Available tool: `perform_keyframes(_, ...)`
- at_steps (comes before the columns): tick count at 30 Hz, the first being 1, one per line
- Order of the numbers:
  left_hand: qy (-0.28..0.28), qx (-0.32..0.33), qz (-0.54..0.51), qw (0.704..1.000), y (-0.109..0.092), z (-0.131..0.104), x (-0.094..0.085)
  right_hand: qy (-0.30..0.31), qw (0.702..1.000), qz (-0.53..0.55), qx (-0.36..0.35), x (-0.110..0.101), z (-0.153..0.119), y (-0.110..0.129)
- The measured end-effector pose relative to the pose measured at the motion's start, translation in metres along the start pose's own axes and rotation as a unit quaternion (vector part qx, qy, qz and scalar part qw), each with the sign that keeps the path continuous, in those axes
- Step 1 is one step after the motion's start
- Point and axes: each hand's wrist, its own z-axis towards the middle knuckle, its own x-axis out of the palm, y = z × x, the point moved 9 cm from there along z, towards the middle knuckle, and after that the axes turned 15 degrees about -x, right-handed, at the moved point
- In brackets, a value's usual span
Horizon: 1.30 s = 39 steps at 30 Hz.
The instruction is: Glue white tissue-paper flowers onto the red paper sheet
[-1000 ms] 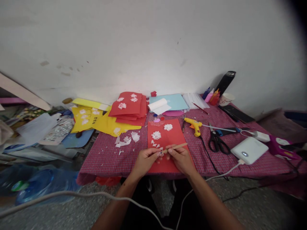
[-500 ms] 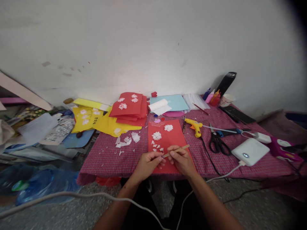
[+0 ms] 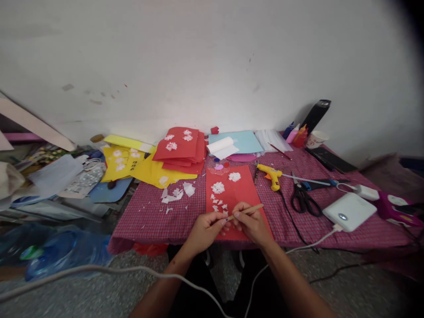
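A thin wooden stick is pinched in my right hand, its free end pointing up to the right. My left hand is closed at the stick's other tip, fingers pressed together; what it pinches is too small to make out. Both hands are over the lower part of a red sheet. Two white paper flowers, one at left and one at upper right, sit on that sheet, with several white scraps below them.
Torn white paper lies left of the sheet, below yellow sheets and stacked red cards. A palette stands behind. Rightward are a yellow glue gun, black scissors, a white power bank and cables.
The view has shifted slightly, moving the table things a little to the right in the picture. My hands keep almost the same pose, with the stick still between them.
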Motion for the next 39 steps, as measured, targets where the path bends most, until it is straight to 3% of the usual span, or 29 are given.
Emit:
perform_keyframes(8, 0.019, -0.039, -0.088, 0.995, 0.011, 0.003, -0.004, 0.048, 0.998, 0.023, -0.017, 0.009, 0.001, 0.002)
perform_keyframes(19, 0.007, 0.031, 0.056, 0.998, -0.006, -0.006, 0.002, 0.052, 0.999, 0.002, 0.008, 0.010, -0.001, -0.001)
perform_keyframes(26, 0.006, -0.022, -0.002, 1.000, 0.009, 0.000, -0.003, 0.010, 1.000, 0.022, 0.012, 0.005, 0.000, -0.005)
perform_keyframes(29, -0.022, -0.033, -0.014, 0.999, 0.010, 0.001, -0.015, -0.059, 0.997, 0.057, 0.000, -0.005, 0.004, -0.002)
perform_keyframes(33, -0.110, 0.004, 0.004, 0.994, -0.007, 0.001, -0.054, -0.141, 0.984, 0.108, -0.018, -0.016, 0.008, 0.001)
perform_keyframes(36, -0.166, 0.027, 0.044, 0.985, -0.020, 0.005, -0.076, -0.146, 0.983, 0.111, -0.009, -0.016, 0.009, 0.000)
perform_keyframes(39, -0.194, 0.067, 0.128, 0.970, -0.032, 0.012, -0.075, -0.137, 0.985, 0.109, -0.006, -0.014, 0.009, -0.001)
